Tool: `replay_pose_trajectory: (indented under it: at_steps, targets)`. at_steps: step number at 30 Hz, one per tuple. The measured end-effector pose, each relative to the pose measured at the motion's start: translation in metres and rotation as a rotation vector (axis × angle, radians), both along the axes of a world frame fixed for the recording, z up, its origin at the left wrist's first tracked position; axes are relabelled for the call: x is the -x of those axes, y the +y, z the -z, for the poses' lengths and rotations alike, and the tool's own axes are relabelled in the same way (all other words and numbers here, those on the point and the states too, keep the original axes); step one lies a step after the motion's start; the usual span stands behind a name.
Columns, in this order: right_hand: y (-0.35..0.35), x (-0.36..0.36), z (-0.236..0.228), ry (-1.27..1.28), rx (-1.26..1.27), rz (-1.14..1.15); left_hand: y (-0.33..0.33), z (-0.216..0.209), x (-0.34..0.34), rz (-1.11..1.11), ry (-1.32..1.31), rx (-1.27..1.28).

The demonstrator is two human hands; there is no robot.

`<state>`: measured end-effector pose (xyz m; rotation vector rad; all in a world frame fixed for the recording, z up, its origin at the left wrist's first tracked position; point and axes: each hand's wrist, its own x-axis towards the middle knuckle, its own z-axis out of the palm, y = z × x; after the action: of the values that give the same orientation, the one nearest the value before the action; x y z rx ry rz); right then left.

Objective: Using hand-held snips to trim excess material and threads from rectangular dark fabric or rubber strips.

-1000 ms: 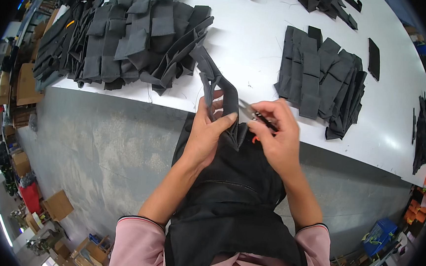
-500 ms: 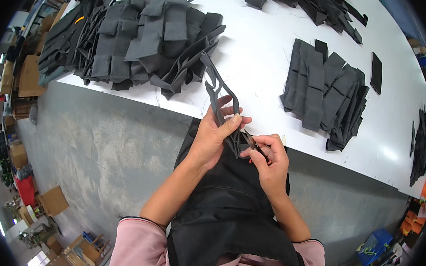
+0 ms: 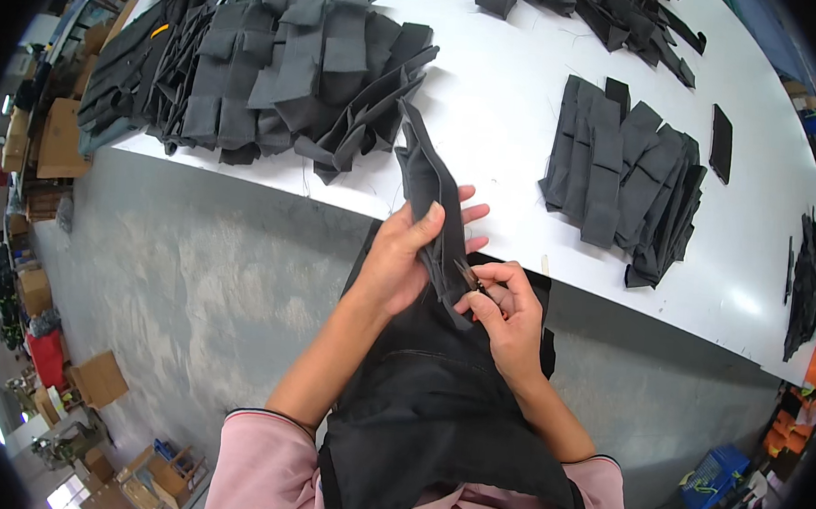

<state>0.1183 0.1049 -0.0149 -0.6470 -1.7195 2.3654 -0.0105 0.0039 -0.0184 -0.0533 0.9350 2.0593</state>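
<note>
A long, folded dark-grey fabric piece (image 3: 430, 182) hangs over the table's near edge in front of me. Wrapped around its middle is my left hand (image 3: 408, 255), thumb on top and the other fingers showing past its right side. At the lower end of the cloth, my right hand (image 3: 509, 318) grips small thread snips (image 3: 470, 276), their blades lying against the fabric's edge. Part of the snips is hidden by the fingers of that hand.
On the white table (image 3: 494, 100), a big heap of dark sewn fabric pieces (image 3: 298, 67) lies at left and a smaller stack (image 3: 622, 170) at right. More pieces (image 3: 596, 8) are at the far side. A black phone-like slab (image 3: 721, 144) lies right. Cardboard boxes (image 3: 63, 139) stand left.
My left hand has shifted its hold, and the fabric piece now lies flatter, its broad side showing. The snips have moved slightly down and left against its edge.
</note>
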Motion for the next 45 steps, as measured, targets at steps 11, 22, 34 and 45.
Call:
replay_pose_trajectory:
  at_steps: [11, 22, 34, 45]
  targets:
    - [0.004, 0.006, -0.007, 0.080, -0.885, 0.044, -0.001, -0.008, 0.009, 0.004, -0.061, -0.235]
    - [0.002, 0.009, -0.006, 0.261, -1.124, -0.034, -0.003, -0.005, 0.008, -0.001, -0.100, -0.288]
    - [-0.003, 0.003, -0.005, 0.288, -1.162, -0.001, -0.003, -0.007, 0.005, 0.009, -0.110, -0.289]
    - [0.011, 0.019, -0.017, 0.205, -1.031, 0.042, -0.006, -0.012, -0.002, 0.071, -0.112, -0.284]
